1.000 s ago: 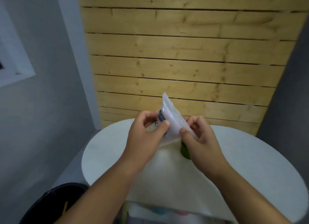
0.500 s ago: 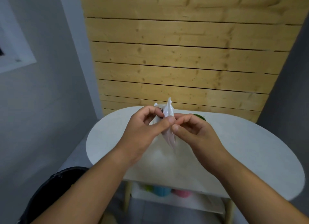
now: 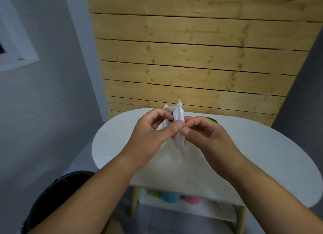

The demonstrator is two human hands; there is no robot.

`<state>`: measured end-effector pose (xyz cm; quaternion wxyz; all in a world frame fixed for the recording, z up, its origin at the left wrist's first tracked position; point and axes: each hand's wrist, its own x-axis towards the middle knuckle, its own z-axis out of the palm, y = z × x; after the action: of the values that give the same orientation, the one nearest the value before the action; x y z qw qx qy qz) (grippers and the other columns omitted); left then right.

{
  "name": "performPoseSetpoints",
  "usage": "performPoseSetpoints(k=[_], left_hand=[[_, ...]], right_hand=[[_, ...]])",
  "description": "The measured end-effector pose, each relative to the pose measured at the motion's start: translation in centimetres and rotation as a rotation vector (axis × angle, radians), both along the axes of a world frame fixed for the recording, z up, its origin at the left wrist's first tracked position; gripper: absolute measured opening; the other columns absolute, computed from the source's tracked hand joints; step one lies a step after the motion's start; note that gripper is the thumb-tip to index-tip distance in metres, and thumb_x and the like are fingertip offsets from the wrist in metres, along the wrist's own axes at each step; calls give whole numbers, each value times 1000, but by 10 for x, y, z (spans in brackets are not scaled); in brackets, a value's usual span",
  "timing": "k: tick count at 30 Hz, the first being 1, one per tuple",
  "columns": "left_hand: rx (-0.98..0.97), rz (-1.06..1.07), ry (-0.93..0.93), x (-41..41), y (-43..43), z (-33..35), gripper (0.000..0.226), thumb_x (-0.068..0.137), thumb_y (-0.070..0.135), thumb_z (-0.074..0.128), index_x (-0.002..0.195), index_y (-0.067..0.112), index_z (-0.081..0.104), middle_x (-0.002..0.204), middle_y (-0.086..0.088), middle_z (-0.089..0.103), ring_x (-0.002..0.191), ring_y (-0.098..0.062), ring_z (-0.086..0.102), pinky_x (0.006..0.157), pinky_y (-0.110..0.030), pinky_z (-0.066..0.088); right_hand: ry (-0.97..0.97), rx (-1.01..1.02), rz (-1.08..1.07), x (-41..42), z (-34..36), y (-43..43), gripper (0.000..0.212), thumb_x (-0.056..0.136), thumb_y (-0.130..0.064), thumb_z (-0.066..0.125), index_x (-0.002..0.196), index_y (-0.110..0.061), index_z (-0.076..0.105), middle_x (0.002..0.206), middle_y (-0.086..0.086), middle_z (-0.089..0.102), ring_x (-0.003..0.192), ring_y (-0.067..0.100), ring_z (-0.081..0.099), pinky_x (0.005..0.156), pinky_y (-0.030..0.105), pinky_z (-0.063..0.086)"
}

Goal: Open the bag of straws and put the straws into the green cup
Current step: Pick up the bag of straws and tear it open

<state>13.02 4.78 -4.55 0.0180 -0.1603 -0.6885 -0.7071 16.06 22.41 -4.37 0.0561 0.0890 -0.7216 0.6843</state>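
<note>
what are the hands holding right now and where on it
Both hold the clear plastic bag of straws above the table. The left hand and right hand each pinch it between thumb and fingertips near its upper end.

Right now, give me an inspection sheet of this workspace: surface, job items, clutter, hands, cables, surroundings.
Surface: white rounded table, top bare apart from the cup.
Job's things: bag of straws held edge-on above the table, not visibly opened; green cup on the far side, mostly hidden behind the right hand.
Clutter: green, blue and pink items on the shelf under the table, blurred.
Grippers: left hand and right hand both pinch the bag near its top.
Cables: nothing seen.
Surroundings: wooden slat wall behind, grey wall at left, black bin on the floor at left.
</note>
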Motion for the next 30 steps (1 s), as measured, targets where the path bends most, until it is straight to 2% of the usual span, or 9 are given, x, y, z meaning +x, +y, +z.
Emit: performPoseSetpoints(k=[3, 5, 10, 16, 20, 22, 23, 26, 30], left_hand=[[-19, -11, 11, 1, 0, -1, 33, 78, 31, 83, 99, 11, 68, 115, 6, 73, 115, -17, 68, 94, -49, 59], [-29, -6, 19, 2, 2, -1, 35, 75, 36, 80, 98, 12, 67, 115, 7, 72, 116, -16, 67, 93, -47, 59], [-9, -2, 29, 1, 3, -4, 9, 85, 18, 78, 88, 13, 71, 120, 10, 73, 126, -14, 62, 98, -49, 56], [-80, 26, 39, -2, 5, -6, 5, 87, 18, 76, 84, 20, 80, 125, 11, 71, 133, 1, 52, 107, -48, 49], [-41, 36, 33, 1, 7, 0, 12, 77, 29, 77, 81, 18, 80, 129, 7, 70, 130, -13, 59, 106, -50, 49], [24, 41, 0, 1, 5, 3, 8, 83, 17, 76, 75, 16, 77, 126, 4, 72, 124, -18, 63, 101, -50, 54], [64, 53, -26, 1, 4, 4, 17, 87, 9, 74, 71, 15, 76, 124, 2, 73, 122, -19, 65, 97, -50, 57], [85, 65, -72, 1, 3, 5, 22, 89, 2, 70, 70, 11, 75, 115, 4, 76, 115, -15, 69, 91, -49, 60], [-17, 73, 2, 2, 12, 4, 7, 79, 20, 77, 75, 14, 78, 111, 10, 77, 120, -11, 66, 99, -46, 55]], right_hand=[[-20, -10, -1, 2, 1, 0, 8, 88, -20, 71, 92, -13, 73, 112, -1, 74, 109, 21, 67, 102, 49, 50], [12, 85, -48, 4, 3, -4, 10, 91, -23, 67, 89, -16, 74, 108, -6, 74, 109, 14, 66, 100, 43, 52], [64, 253, -123, 6, 4, -13, 16, 92, -31, 62, 86, -21, 73, 119, -11, 66, 114, 8, 60, 93, 27, 54], [58, 241, -182, 4, 1, -15, 16, 92, -29, 61, 81, -21, 71, 128, -7, 62, 118, 14, 58, 91, 32, 55], [64, 244, -223, 3, 2, -18, 17, 90, -26, 61, 78, -18, 69, 128, -8, 63, 116, 13, 58, 83, 25, 52], [56, 212, -264, 0, 3, -14, 19, 92, -22, 59, 77, -14, 67, 122, -9, 66, 109, 11, 62, 81, 28, 54], [46, 186, -291, -2, 4, -10, 19, 93, -19, 57, 78, -12, 67, 117, -11, 68, 102, 9, 65, 81, 31, 57], [20, 134, -281, -1, 7, -6, 17, 95, -20, 57, 83, -12, 65, 104, -12, 72, 89, 2, 69, 71, 22, 56], [98, 139, -184, 3, 4, -15, 20, 92, -26, 64, 86, -7, 60, 110, -13, 69, 93, -3, 69, 69, 15, 54]])
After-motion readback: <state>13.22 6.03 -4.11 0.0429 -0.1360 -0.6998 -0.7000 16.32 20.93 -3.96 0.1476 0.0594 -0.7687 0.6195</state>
